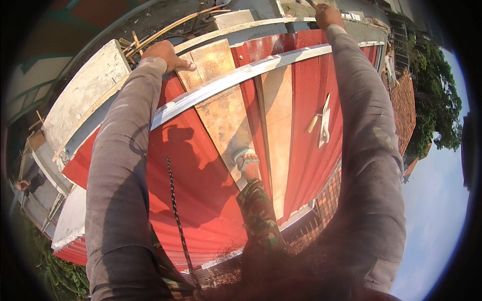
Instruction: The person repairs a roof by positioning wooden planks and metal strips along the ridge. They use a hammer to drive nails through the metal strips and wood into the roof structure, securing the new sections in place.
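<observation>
My left hand [169, 57] rests at the pale board [221, 115] beside a long white batten [216, 93], its thumb stretched out and its other fingers mostly hidden. Up at the top right, my right hand [328, 18] has its fingers curled around something small and indistinct beside the upper wall edge. My sandalled foot [246, 159] stands on the pale board, which lies over red corrugated roofing [191, 190]. A trowel [324, 120] with a wooden handle lies on the roofing near my right forearm. A dark patterned rope [172, 185] hangs between my arms.
A rough concrete slab [85, 80] stands at the left, with bamboo poles [155, 30] behind it. A second pale board [276, 125] runs beside the first. Beyond the roof's edges are tiled roofs [404, 105], a leafy tree [432, 95] and lower structures.
</observation>
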Available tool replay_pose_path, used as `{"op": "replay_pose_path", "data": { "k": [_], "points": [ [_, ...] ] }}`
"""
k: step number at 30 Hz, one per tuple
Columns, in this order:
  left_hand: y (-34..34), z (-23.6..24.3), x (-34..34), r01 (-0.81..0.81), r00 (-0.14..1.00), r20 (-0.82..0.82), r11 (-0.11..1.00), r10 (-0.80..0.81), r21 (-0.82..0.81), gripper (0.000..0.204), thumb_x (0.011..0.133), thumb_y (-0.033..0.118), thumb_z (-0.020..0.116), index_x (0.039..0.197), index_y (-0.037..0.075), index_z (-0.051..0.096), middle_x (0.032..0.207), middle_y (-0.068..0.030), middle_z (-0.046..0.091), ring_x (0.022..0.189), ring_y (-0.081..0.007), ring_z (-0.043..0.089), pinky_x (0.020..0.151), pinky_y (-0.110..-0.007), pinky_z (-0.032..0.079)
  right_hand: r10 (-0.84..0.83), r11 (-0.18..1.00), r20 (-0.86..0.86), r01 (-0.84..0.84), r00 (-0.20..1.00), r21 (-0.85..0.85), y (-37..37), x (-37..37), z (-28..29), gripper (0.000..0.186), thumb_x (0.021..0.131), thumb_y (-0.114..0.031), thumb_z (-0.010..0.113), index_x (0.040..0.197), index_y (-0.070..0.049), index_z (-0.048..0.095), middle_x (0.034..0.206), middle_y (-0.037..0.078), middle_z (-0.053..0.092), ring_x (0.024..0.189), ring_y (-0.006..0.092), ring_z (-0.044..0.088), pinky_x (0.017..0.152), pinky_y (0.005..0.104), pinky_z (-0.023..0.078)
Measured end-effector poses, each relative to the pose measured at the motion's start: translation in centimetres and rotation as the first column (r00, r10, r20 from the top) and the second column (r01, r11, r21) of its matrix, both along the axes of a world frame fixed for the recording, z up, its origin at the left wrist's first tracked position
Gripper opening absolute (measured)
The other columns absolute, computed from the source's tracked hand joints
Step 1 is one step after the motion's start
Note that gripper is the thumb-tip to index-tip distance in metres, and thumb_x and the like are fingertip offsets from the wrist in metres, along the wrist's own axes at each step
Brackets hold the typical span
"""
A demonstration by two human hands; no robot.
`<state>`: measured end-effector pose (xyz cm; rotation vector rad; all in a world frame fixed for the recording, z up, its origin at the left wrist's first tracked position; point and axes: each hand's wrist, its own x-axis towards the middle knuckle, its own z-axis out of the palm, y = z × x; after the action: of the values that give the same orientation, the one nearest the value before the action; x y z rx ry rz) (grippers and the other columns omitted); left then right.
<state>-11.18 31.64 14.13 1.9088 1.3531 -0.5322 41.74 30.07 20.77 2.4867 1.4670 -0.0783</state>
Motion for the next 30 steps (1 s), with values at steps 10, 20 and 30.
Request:
{"op": "replay_pose_path", "data": {
  "k": [10, 20, 30],
  "points": [
    [-0.3, -1.3, -0.2, 0.023, 1.000, -0.015, 0.994, -0.021, 0.109, 0.094, 0.061, 0.075, 0.093, 0.110, -0.005, 0.079, 0.116, -0.0242, 0.078, 0.111, -0.0387, 0.075, 0.099, -0.045, 0.058, -0.003, 0.999, -0.019, 0.002, 1.000, -0.041, 1.3, -0.1, -1.0, 0.040, 0.106, -0.030, 0.054, 0.143, -0.020, 0.065, 0.120, 0.020, 0.076, 0.110, 0.0396, 0.073, 0.095, 0.0476, 0.056],
    [-0.1, -1.4, -0.2, 0.017, 1.000, -0.017, 0.996, -0.016, 0.082, 0.094, 0.062, 0.075, 0.092, 0.110, -0.004, 0.079, 0.117, -0.0246, 0.077, 0.112, -0.0379, 0.075, 0.098, -0.046, 0.058, -0.008, 0.998, -0.019, 0.006, 1.000, -0.065, 1.4, 0.2, -1.3, 0.039, 0.105, -0.031, 0.053, 0.140, -0.020, 0.067, 0.122, 0.021, 0.075, 0.113, 0.0416, 0.072, 0.097, 0.0492, 0.056],
    [-0.3, -0.8, -0.1, 0.024, 0.999, -0.025, 0.996, -0.022, 0.082, 0.096, 0.061, 0.076, 0.092, 0.112, -0.004, 0.079, 0.120, -0.0251, 0.077, 0.114, -0.0383, 0.075, 0.100, -0.046, 0.058, -0.011, 0.996, -0.014, 0.010, 1.000, -0.088, 1.8, 0.5, -1.5, 0.038, 0.105, -0.032, 0.051, 0.137, -0.020, 0.068, 0.125, 0.022, 0.074, 0.115, 0.0436, 0.070, 0.100, 0.0508, 0.055]
  ]
}}
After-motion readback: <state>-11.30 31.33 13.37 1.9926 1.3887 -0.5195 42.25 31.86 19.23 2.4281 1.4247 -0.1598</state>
